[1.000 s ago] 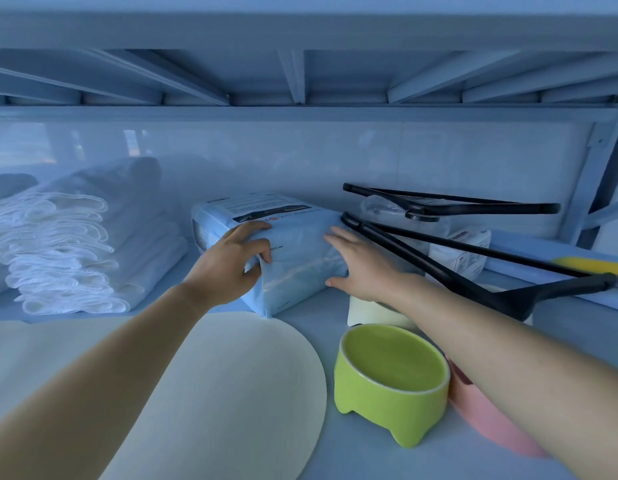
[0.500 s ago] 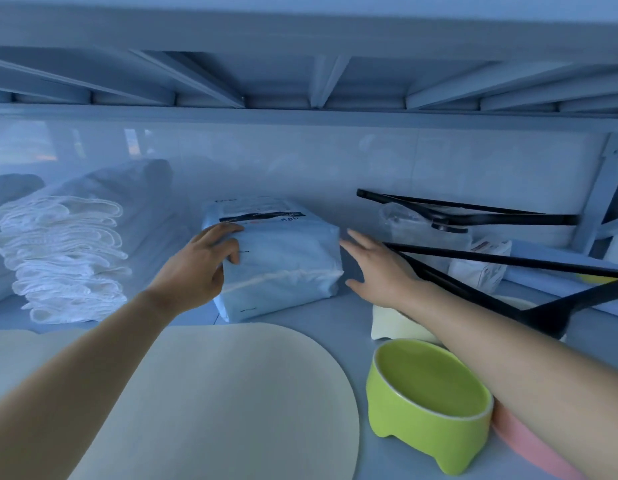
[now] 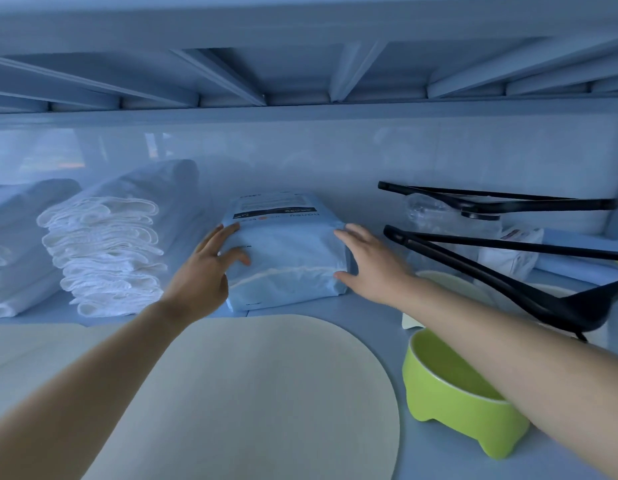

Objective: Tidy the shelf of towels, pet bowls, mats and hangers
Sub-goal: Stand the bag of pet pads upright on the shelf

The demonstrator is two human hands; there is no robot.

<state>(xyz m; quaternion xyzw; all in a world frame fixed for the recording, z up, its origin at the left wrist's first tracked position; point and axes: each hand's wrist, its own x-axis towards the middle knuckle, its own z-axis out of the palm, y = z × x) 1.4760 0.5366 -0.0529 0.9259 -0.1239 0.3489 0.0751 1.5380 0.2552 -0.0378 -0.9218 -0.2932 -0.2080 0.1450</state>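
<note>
A plastic-wrapped pack of white cloths (image 3: 286, 258) lies at the middle back of the shelf. My left hand (image 3: 203, 271) presses its left front corner with fingers spread. Against its right side rests my right hand (image 3: 373, 268), fingers extended. The pack is held between both hands. A stack of folded white towels (image 3: 103, 251) sits just left of the pack. A cream oval mat (image 3: 266, 393) lies in front. To the right stand a green pet bowl (image 3: 449, 407) and black hangers (image 3: 491, 271), partly crossed by my right arm.
A second towel pile (image 3: 13, 244) lies at the far left. A cream bowl (image 3: 453, 282) sits behind the green one, under my forearm. An upper black hanger (image 3: 508, 206) rests over clear plastic bags (image 3: 435, 213) at the back right. The shelf above hangs low.
The pack has been turned square and pushed back toward the wall. My right hand came off it half a second ago and now touches its right side again; my left hand's fingers have spread.
</note>
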